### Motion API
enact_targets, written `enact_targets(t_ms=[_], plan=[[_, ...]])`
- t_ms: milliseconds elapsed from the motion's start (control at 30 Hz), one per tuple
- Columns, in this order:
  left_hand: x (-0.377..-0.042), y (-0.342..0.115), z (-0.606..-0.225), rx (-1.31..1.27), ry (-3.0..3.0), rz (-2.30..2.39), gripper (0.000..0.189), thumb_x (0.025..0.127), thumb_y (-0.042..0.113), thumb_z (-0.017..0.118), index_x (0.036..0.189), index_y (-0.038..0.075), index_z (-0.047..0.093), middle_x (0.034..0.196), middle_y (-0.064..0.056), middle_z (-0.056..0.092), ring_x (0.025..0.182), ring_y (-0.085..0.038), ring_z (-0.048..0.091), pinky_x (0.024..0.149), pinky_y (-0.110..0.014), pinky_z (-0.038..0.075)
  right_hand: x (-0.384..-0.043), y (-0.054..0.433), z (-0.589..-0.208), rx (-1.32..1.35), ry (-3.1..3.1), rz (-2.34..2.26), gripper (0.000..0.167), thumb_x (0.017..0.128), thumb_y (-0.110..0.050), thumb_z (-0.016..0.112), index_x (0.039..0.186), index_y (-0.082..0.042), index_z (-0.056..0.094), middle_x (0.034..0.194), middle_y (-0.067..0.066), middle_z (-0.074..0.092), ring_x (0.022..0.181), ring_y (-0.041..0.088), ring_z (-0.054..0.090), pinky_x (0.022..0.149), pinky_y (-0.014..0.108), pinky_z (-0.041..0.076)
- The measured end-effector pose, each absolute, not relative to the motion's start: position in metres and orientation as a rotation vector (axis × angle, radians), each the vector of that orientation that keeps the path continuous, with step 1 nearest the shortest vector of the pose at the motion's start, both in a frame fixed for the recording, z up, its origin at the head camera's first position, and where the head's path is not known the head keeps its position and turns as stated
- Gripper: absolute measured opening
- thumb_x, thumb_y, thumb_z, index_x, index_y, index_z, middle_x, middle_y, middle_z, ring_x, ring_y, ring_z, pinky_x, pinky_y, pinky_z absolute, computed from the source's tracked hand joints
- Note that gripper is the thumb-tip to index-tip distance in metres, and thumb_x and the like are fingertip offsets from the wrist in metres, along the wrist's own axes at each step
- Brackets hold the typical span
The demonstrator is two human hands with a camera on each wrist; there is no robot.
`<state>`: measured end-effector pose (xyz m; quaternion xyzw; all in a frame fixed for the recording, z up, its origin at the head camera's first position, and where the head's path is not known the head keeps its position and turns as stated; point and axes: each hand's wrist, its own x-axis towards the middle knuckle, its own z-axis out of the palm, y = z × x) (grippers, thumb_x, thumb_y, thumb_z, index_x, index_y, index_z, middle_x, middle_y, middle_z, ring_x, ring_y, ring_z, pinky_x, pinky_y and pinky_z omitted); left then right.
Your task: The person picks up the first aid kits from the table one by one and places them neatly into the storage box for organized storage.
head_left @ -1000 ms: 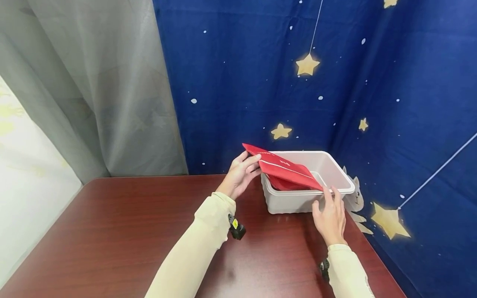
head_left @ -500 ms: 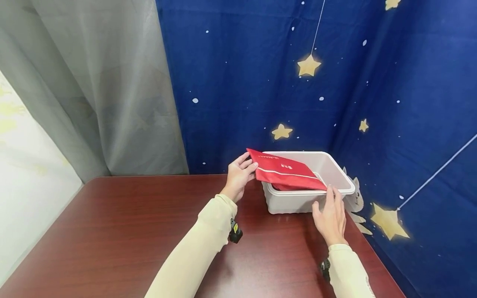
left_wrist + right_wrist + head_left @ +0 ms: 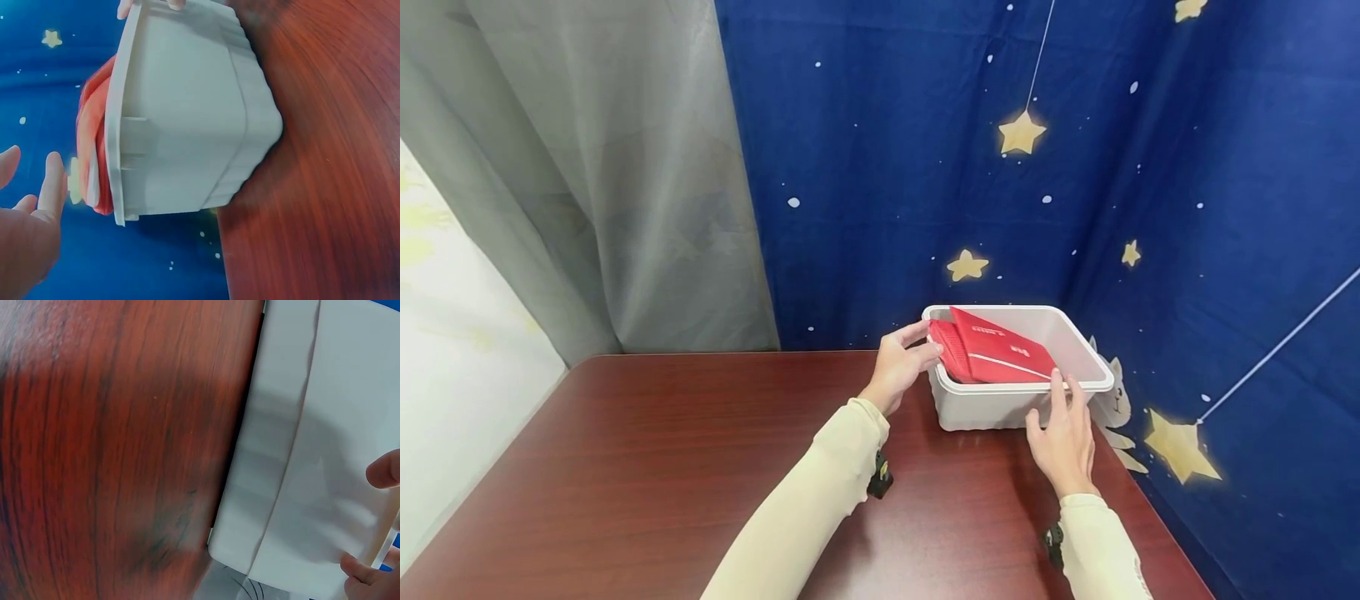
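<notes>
A flat red pouch (image 3: 1003,348) with a white stripe and small white print lies slanted inside a light-grey plastic bin (image 3: 992,408). Beneath its left end shows a ribbed red piece (image 3: 951,350). By the bin's left rim is my left hand (image 3: 895,367), fingers extended toward the red pieces. From the left wrist, those fingers (image 3: 53,187) look spread and apart from the red material (image 3: 94,144). My right hand (image 3: 1063,442) holds the bin's front rim, fingers over the edge near the pouch's corner. Its thumb (image 3: 384,470) is outside the wall.
The bin stands toward the back right of a dark red-brown wooden table (image 3: 715,450). Behind hangs a blue curtain (image 3: 880,150) with yellow stars, and a grey curtain (image 3: 655,208) to its left. The table's right edge runs close beside the bin.
The pouch's raised left end has come down into the bin and shifted right, out of my left hand, uncovering the ribbed piece. My right hand has stayed at the front rim.
</notes>
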<state>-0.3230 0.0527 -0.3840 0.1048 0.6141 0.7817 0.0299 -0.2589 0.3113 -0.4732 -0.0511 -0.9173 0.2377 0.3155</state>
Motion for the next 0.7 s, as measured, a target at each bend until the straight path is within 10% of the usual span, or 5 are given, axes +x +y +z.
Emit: enact_targets(t_ms=[700], plan=[[-0.336,-0.018,-0.422,0.095,2.643,2.06,0.035,0.096,0.016,0.062,0.129,0.005,0.066,0.128,-0.014,0.066,0.121,-0.028,0.059,0.101,-0.043,0.048,-0.256,0.309,-0.466,-0.091,-2.4,0.626,0.067,0.087,-0.014,0.063,0.149,-0.004,0.041,0.152,0.024,0.034,0.134,0.049,0.035,0.102,0.068,0.033]])
